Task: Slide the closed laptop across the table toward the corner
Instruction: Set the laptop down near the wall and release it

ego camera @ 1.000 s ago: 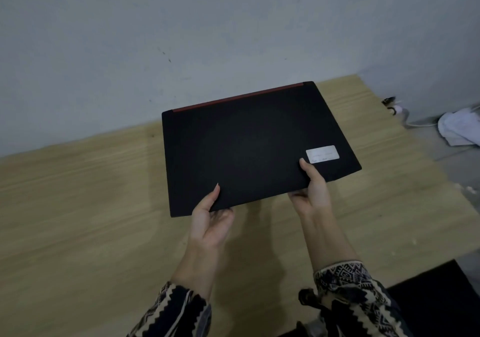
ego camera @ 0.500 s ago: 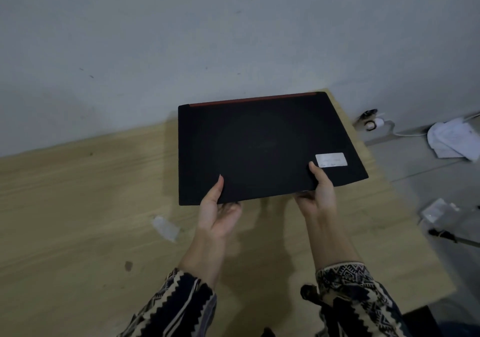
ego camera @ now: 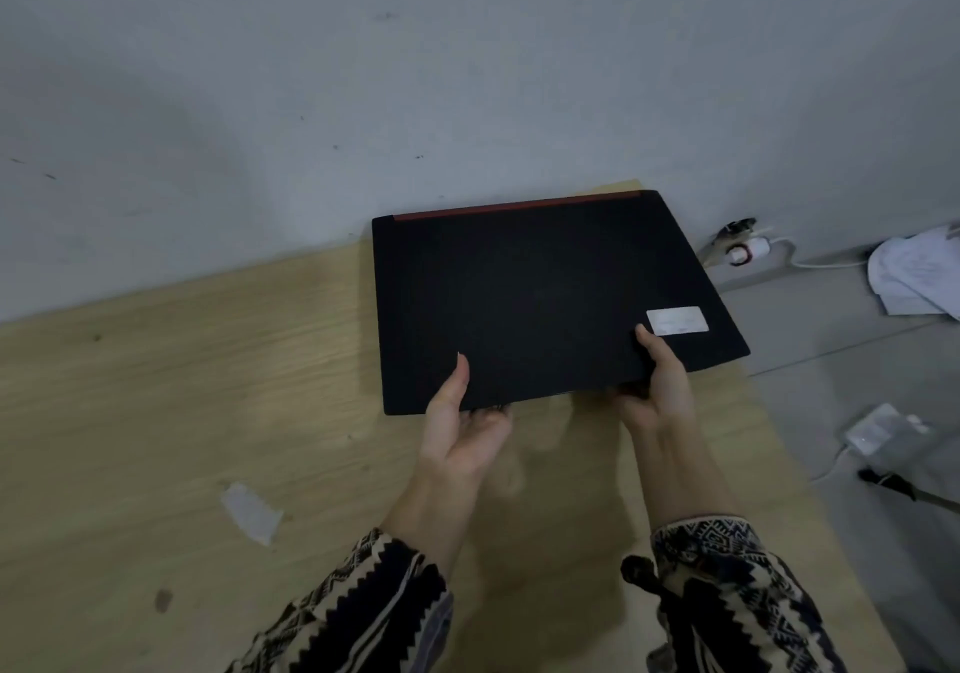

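Shifted nearer the table [ego camera: 156, 412] corner, laptop [ego camera: 530, 298] gripped by both hands; sticker [ego camera: 677, 320] seemingly unreadable.

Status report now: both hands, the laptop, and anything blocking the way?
Left hand and right hand grip the near edge of the closed laptop. Laptop at table far right corner. Nothing blocking.

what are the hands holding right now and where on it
Both the left hand and the right hand grip the closed black laptop with a red rear strip by its near edge, thumbs on top.
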The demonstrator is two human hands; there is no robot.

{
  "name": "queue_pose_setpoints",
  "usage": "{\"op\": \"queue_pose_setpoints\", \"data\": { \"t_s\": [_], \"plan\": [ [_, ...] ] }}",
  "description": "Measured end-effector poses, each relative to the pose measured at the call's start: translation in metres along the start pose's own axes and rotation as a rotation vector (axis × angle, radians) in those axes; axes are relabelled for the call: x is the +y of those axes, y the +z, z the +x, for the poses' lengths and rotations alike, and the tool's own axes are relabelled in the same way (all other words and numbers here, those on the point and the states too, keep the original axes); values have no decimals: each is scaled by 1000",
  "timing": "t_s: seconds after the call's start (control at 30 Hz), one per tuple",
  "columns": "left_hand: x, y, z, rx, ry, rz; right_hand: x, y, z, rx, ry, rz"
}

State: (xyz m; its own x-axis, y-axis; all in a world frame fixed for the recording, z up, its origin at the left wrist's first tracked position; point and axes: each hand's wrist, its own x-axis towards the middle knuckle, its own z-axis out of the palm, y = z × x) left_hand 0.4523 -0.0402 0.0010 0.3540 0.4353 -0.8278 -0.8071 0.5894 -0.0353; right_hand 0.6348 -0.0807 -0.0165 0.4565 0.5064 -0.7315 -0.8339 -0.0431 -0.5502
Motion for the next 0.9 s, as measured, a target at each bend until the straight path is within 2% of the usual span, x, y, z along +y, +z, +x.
{"op": "queue_pose_setpoints", "data": {
  "t_s": [0.6,0.9],
  "plan": [
    [-14,4,25,68,-14,4,-21,9,33,-7,34,-75],
    [-15,19,23,190,0,47,-25,19,36,125,87,-162]
  ]
}}
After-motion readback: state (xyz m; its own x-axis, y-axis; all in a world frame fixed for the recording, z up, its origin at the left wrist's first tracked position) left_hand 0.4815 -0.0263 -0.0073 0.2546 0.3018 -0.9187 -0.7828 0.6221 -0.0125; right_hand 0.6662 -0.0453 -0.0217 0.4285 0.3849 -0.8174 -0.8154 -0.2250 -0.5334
